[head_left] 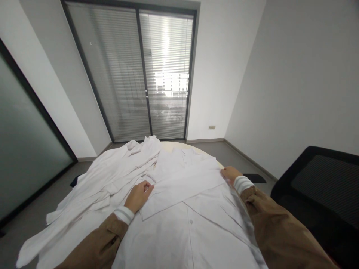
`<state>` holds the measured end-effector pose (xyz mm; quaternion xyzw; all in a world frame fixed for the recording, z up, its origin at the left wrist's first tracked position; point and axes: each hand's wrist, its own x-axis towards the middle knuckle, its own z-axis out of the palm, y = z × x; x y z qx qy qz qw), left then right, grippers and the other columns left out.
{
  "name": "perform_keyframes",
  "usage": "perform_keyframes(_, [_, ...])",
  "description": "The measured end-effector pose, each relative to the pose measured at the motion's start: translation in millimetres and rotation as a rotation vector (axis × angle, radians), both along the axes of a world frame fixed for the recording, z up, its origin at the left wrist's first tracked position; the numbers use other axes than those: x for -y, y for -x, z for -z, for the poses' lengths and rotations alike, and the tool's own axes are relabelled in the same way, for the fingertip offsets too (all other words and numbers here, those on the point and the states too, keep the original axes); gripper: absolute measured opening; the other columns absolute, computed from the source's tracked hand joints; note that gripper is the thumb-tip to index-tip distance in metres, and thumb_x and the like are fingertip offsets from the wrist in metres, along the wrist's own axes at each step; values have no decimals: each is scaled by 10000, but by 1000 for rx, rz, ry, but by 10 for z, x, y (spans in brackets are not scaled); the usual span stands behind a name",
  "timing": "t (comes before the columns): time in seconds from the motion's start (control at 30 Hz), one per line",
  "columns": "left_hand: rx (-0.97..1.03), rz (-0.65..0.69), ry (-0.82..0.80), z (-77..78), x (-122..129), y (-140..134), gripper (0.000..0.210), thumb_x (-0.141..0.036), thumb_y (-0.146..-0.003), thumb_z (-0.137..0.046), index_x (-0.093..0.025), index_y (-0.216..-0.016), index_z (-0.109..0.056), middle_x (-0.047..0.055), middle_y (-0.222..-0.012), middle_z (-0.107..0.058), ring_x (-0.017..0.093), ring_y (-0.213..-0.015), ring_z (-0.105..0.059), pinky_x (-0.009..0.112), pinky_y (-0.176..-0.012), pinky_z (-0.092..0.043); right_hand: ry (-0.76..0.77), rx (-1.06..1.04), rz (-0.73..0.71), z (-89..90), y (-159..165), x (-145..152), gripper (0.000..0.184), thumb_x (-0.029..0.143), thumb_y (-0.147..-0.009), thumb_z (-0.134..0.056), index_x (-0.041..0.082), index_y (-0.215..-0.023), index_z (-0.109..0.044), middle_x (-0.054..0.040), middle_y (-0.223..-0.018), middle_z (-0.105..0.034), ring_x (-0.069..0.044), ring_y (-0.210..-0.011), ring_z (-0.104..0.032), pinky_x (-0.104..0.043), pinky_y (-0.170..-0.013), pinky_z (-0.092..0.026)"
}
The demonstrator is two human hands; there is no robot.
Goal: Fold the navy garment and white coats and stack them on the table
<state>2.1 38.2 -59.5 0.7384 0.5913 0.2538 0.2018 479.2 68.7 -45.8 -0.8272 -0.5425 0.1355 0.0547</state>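
Observation:
A white button-up shirt [174, 231] lies spread on a round table, its button placket running toward me. One of its sleeves [179, 194] is laid slantwise across the upper part, with the cuff end at the left. Beside that cuff end is my left hand [140, 194], fingers loosely curled and a gap showing between thumb and forefinger; nothing is visible in it. My right hand [230, 174] is closed on the shirt's right edge near the shoulder, thumb and fingers pinching the cloth.
More white garments [112, 179] lie heaped and wrinkled on the table's left side. The pale table edge [202, 150] shows at the back. A black mesh chair [316, 186] stands close on the right. Beyond are glass panels with blinds [120, 82] and white walls.

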Motion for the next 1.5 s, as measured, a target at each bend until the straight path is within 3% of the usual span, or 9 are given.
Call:
perform_keyframes(0.23, [-198, 11, -64, -6, 36, -5, 261, -442, -935, -520, -208, -889, -625, 9, -691, -632, 195, -675, -599, 292, -637, -360, -250, 238, -103, 141, 420, 36, 540, 421, -993, -309, 203, -1478, -400, -164, -1518, -426, -330, -1369, -417, -515, -1071, -359])
perform_keyframes(0.33, [-262, 53, -114, 9, 59, 21, 194, -380, -927, -552, -219, -1018, -610, -3, -745, -639, 191, -703, -619, 287, -650, -388, -108, 232, -235, 267, 504, 49, 615, 536, -993, -263, 276, -1551, -281, -78, -1634, -237, -311, -1489, -211, -546, -1163, -211])
perform_keyframes(0.57, [-289, 113, -371, -50, 59, 58, 150, -270, -956, -509, -211, -1028, -627, 50, -1013, -660, 210, -982, -620, 318, -837, -492, 15, 261, -130, 295, 509, -26, 782, 729, -921, -228, 297, -1574, -226, -102, -1661, -111, -386, -1508, -73, -600, -1170, -70])
perform_keyframes(0.83, [-381, 598, -297, 35, 93, 44, 573, -52, -865, -478, -307, -1372, -561, 56, -1497, -479, 259, -1363, -447, 483, -1143, -359, 34, 118, -358, 254, 856, -49, 824, 772, -898, -199, 326, -1587, -126, -41, -1671, -10, -335, -1521, 11, -561, -1194, -49])
perform_keyframes(1.07, [-439, 640, -15, -411, 35, 65, 338, -219, -878, -546, -250, -1173, -708, 79, -1306, -650, 245, -1178, -620, 392, -1037, -478, 145, 92, -329, 203, 950, -10, 997, 903, -769, -269, 357, -1584, -90, -34, -1672, 17, -412, -1504, 45, -636, -1162, -41])
perform_keyframes(1.17, [-487, 615, -69, -608, -185, -161, 286, -273, -923, -509, -214, -1103, -724, 85, -1132, -721, 248, -1107, -649, 402, -1025, -476, 152, 94, -324, 124, 954, -38, 1073, 931, -712, -334, 343, -1584, -124, -62, -1672, -31, -429, -1500, -7, -654, -1147, -68])
perform_keyframes(1.23, [-469, 621, -175, -659, -390, -416, 346, -310, -954, -485, -212, -1239, -656, 102, -1331, -628, 258, -1249, -567, 411, -1081, -426, 146, 101, -343, 82, 958, -73, 1132, 945, -660, -397, 331, -1581, -157, -94, -1664, -83, -448, -1489, -63, -666, -1137, -72])
perform_keyframes(1.33, [-467, 627, -239, -566, -691, -826, 513, -385, -990, -438, -222, -1476, -437, 117, -1582, -348, 283, -1458, -316, 441, -1172, -298, 169, 114, -355, 66, 968, -120, 1181, 958, -611, -436, 352, -1579, -136, -110, -1659, -82, -473, -1479, -65, -698, -1114, -56])
perform_keyframes(1.5, [-491, 506, -109, -59, -860, -1128, 639, -558, -982, -374, -326, -1563, -243, 84, -1662, -71, 413, -1502, -53, 650, -1153, -165, 217, 116, -334, 94, 994, -61, 1161, 949, -637, -413, 369, -1581, -66, -103, -1666, 8, -483, -1481, 26, -727, -1095, -35])
